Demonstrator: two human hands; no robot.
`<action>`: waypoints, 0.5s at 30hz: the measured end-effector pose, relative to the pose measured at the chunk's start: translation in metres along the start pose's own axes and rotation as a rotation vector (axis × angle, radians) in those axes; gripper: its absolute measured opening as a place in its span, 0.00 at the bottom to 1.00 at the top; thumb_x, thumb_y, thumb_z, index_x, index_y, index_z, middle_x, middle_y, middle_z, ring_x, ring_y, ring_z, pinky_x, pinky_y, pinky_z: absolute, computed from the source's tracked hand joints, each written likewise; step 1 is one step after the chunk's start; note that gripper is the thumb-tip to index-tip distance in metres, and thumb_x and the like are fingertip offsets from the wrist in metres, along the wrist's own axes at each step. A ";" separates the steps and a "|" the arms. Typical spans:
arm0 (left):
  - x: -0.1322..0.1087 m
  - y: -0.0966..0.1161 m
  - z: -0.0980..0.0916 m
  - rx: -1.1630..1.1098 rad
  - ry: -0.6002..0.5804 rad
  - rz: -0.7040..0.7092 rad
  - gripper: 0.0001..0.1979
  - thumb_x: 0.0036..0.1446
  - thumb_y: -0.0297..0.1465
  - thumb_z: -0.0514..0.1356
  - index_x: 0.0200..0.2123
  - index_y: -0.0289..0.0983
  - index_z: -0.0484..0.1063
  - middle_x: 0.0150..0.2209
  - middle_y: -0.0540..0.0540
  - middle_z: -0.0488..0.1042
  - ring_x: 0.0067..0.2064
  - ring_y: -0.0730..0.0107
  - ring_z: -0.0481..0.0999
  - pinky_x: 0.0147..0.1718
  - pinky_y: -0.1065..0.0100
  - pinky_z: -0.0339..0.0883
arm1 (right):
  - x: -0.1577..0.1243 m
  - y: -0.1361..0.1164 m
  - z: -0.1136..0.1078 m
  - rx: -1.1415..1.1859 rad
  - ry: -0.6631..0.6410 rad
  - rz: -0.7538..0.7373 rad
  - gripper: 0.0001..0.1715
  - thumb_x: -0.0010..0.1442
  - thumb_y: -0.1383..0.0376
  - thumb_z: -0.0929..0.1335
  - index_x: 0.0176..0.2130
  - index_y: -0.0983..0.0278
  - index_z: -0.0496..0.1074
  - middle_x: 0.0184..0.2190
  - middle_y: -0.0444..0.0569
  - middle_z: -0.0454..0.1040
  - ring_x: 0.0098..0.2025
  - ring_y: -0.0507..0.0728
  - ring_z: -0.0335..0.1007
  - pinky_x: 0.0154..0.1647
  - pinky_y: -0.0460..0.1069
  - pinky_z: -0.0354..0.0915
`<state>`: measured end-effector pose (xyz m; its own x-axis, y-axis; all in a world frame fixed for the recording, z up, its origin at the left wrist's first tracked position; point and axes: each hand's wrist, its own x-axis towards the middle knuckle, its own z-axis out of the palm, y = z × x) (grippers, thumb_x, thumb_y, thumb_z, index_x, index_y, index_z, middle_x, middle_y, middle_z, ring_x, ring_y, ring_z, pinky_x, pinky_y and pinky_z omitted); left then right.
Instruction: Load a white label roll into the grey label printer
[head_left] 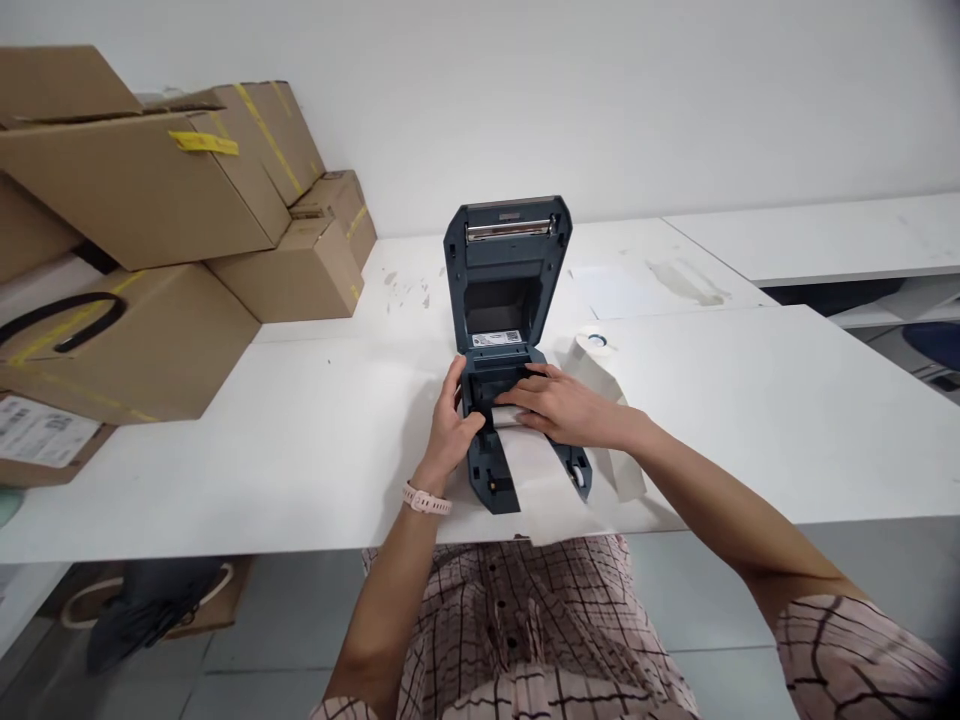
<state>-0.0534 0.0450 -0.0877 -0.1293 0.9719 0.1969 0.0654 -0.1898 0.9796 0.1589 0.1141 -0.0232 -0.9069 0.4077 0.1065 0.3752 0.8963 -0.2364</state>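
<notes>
In the head view, a dark label printer (504,355) stands on the white table (337,440) near its front edge, its lid (502,268) swung up and back. The left hand (450,425) grips the printer's left side wall, with the thumb over the rim and the fingers along the outside. The right hand (566,408) reaches over the printer's right side into its open bay; its fingers are extended on and beside the white paper strip (536,480), and I cannot tell whether they pinch it. The strip runs from the bay over the printer's front. Just right of the printer stands a small paper roll (595,345), with a second, loose length of paper (630,475) lying partly under the right forearm. Well left of the printer, cardboard boxes (157,185) are stacked.
</notes>
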 end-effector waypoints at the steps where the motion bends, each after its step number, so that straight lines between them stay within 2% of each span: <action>1: 0.000 0.000 0.000 -0.005 0.001 0.005 0.44 0.53 0.25 0.64 0.72 0.49 0.58 0.75 0.47 0.59 0.77 0.49 0.53 0.75 0.47 0.51 | -0.005 -0.003 0.000 0.012 0.031 0.004 0.23 0.71 0.68 0.62 0.62 0.62 0.73 0.56 0.57 0.80 0.58 0.66 0.76 0.70 0.71 0.58; 6: -0.002 0.001 0.000 -0.012 0.002 0.009 0.44 0.54 0.23 0.63 0.72 0.50 0.59 0.76 0.48 0.57 0.78 0.50 0.51 0.76 0.47 0.50 | -0.034 -0.032 0.003 0.137 0.161 0.000 0.20 0.76 0.65 0.60 0.59 0.59 0.75 0.56 0.53 0.80 0.59 0.63 0.77 0.70 0.69 0.63; 10: -0.003 0.003 0.001 -0.001 0.001 0.009 0.43 0.55 0.22 0.61 0.73 0.50 0.58 0.77 0.50 0.55 0.78 0.51 0.50 0.76 0.47 0.49 | -0.056 -0.046 0.012 0.177 0.164 0.023 0.21 0.77 0.59 0.61 0.63 0.60 0.71 0.65 0.56 0.74 0.66 0.64 0.72 0.71 0.70 0.62; 12: -0.004 0.003 0.001 0.011 0.000 0.010 0.43 0.55 0.23 0.61 0.73 0.50 0.58 0.77 0.50 0.54 0.79 0.51 0.49 0.76 0.47 0.49 | -0.064 -0.048 0.014 0.178 0.125 0.014 0.29 0.75 0.51 0.65 0.68 0.60 0.66 0.71 0.58 0.67 0.72 0.67 0.65 0.73 0.72 0.59; 15: -0.004 0.003 0.000 0.023 -0.017 0.014 0.43 0.56 0.23 0.61 0.73 0.51 0.57 0.78 0.50 0.52 0.79 0.51 0.48 0.76 0.47 0.49 | -0.068 -0.051 0.018 0.176 0.086 -0.004 0.51 0.66 0.41 0.71 0.76 0.56 0.53 0.76 0.58 0.56 0.78 0.70 0.52 0.75 0.73 0.55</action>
<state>-0.0528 0.0407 -0.0856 -0.1115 0.9714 0.2098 0.0897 -0.2005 0.9756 0.1982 0.0375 -0.0356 -0.8860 0.4239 0.1878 0.3252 0.8569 -0.4001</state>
